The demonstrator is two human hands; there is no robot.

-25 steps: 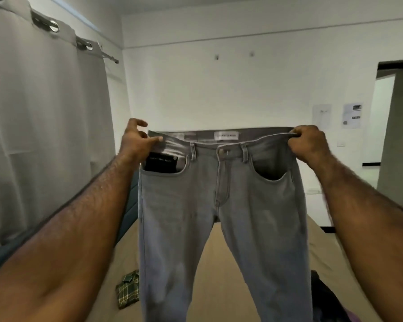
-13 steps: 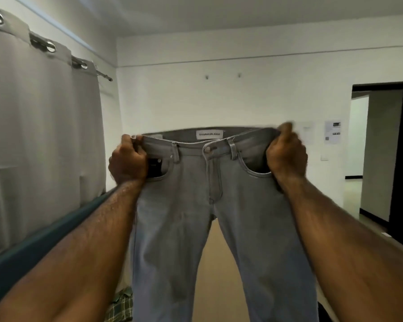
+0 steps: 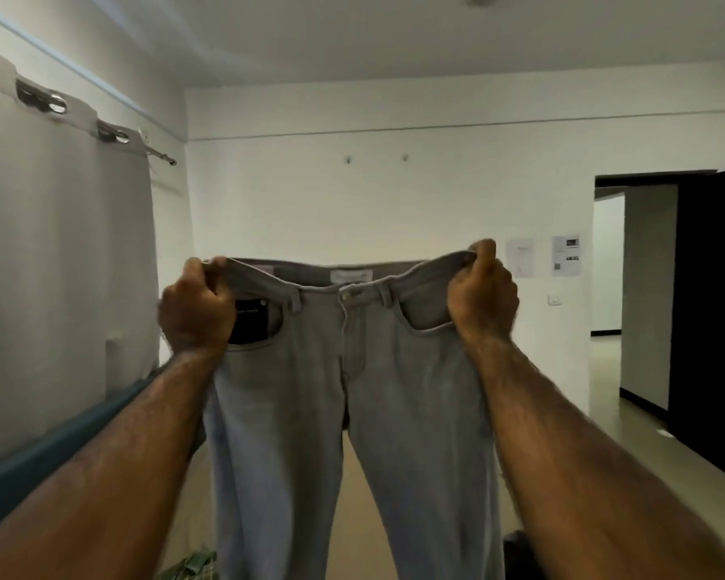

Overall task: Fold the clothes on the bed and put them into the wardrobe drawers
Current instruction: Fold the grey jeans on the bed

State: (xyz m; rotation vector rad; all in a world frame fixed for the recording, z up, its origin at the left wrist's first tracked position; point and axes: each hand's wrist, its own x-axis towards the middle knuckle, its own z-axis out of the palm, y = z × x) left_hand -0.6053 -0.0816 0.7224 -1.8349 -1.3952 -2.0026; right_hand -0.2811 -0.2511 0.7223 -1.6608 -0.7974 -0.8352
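Both arms extended forward and raised, forearms converging from the lower corners toward the centre. Left hand (image 3: 196,308) at the left end of the waistband, knuckles toward the camera. Right hand (image 3: 483,294) at the right end, level with the left and well apart from it.

Bed (image 3: 354,496) below, tan sheet visible between the trouser legs. Teal headboard (image 3: 38,462) along the left, under a pale curtain (image 3: 59,265) hung on a rod. White wall (image 3: 373,203) ahead, with papers (image 3: 566,255) and a switch (image 3: 554,300) near a dark doorway (image 3: 653,286) on the right. Green checked garment (image 3: 191,568) at the lower edge on the bed; dark garment (image 3: 517,550) at the lower right, partly hidden.

Fingers of each hand curled tight and clamped on the waistband of the grey jeans (image 3: 352,412). Jeans held up in the air above the bed, front toward the camera, waistband stretched flat between the hands, both legs hanging down out of the lower edge. Dark tag in the left front pocket, just beside the left hand.
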